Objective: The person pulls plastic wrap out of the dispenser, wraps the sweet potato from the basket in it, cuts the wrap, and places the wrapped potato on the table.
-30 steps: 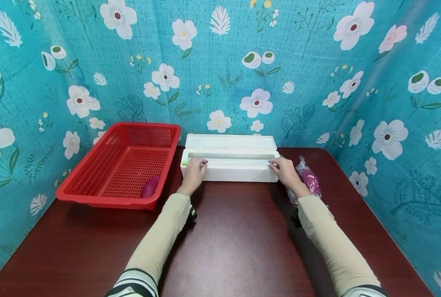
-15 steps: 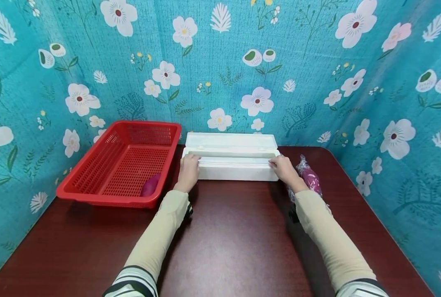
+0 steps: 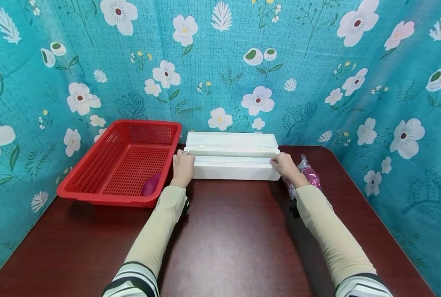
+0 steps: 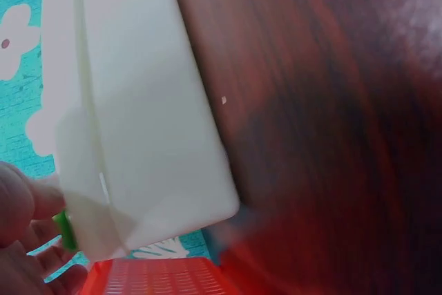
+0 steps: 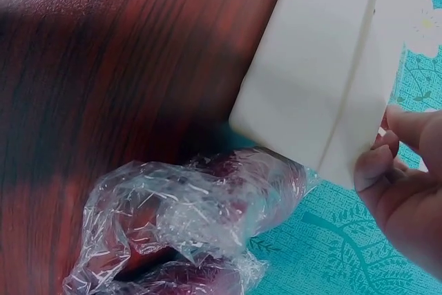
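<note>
A long white cling film dispenser (image 3: 237, 172) lies at the back of the table, its lid (image 3: 231, 140) raised against the curtain. My left hand (image 3: 183, 167) holds its left end, fingers over the top edge. In the left wrist view a green slider (image 4: 65, 231) shows beside those fingers (image 4: 45, 195). At the other end my right hand (image 3: 285, 167) pinches the top edge near the corner, thumb and fingers (image 5: 376, 164) close together. Whether clear film lies between them cannot be seen. Just right of that hand lie purple things wrapped in clear film (image 5: 186, 205).
On the left stands a red plastic basket (image 3: 105, 198) with a purple rounded object (image 3: 151, 185) inside. A blue floral curtain (image 3: 220, 70) closes off the back and sides of the dark red wooden table (image 3: 239, 231).
My left hand has moved left along the dispenser's front edge to its left end, covering the green slider in the head view. The right hand has stayed at the right end.
</note>
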Action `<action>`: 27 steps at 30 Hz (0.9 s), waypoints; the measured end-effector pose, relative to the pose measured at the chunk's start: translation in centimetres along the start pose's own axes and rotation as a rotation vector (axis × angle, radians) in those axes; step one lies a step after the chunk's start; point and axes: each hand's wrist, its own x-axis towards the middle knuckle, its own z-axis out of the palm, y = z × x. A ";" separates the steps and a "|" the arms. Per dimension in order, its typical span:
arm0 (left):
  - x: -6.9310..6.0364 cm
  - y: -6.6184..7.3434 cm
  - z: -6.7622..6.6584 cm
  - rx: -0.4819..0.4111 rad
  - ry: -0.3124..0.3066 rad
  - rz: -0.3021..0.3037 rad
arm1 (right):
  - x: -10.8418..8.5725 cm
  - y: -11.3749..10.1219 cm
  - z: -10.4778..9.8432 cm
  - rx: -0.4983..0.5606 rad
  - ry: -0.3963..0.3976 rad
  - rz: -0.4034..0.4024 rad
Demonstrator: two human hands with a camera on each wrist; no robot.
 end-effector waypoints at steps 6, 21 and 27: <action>0.4 -0.1 -0.3 0.077 -0.056 0.015 | 0.0 0.0 0.2 -0.013 0.049 -0.017; 1.2 0.3 -0.4 0.148 0.001 -0.021 | -0.2 0.0 0.2 0.070 0.094 0.054; 1.3 1.5 -0.9 0.140 -0.032 -0.101 | -0.2 0.1 0.2 0.148 0.088 0.106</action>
